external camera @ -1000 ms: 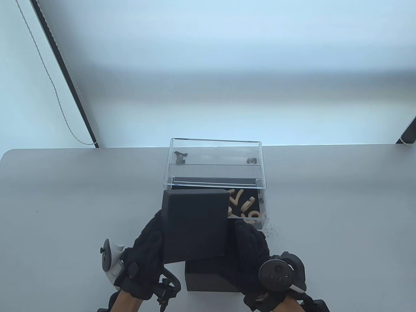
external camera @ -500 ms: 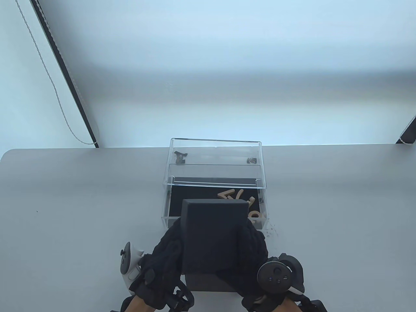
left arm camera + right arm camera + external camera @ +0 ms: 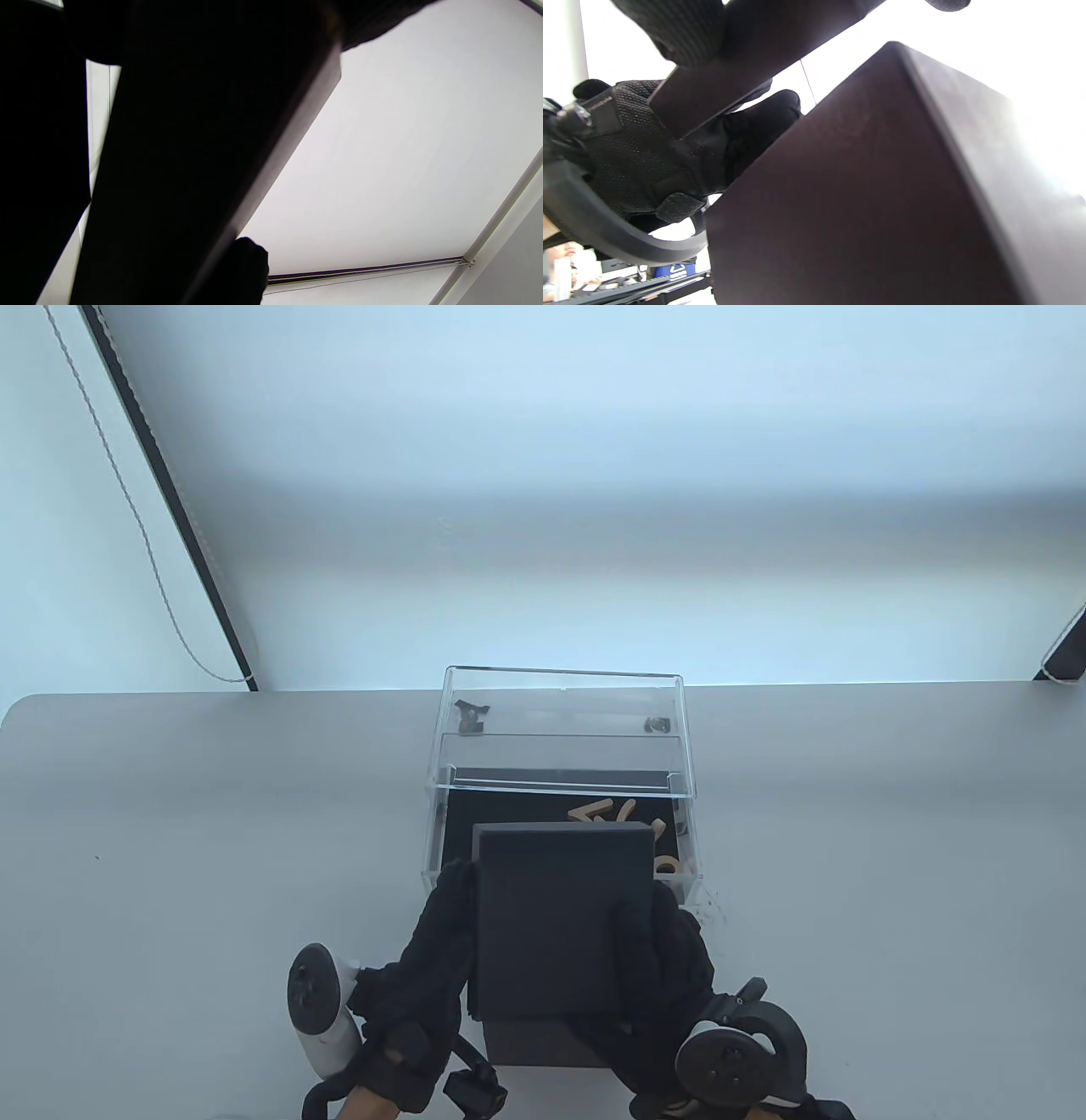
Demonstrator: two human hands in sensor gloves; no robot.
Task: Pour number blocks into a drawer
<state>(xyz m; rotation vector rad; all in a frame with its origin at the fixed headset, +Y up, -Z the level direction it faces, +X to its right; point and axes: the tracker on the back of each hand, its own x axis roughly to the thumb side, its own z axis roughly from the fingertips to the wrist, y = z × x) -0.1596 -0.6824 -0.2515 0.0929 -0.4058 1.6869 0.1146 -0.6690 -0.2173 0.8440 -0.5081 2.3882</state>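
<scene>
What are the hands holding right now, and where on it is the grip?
Both hands hold the black box by its sides: left hand on the left side, right hand on the right, above the clear drawer.

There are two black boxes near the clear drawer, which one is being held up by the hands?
The upper black box, gripped by the left hand and right hand. The lower box sits on the table beneath it.

The drawer (image 3: 560,746) was clear glossy plastic, the held box (image 3: 556,920) matt black, the blocks (image 3: 607,814) pale wood — the gloves knitted cloth.
</scene>
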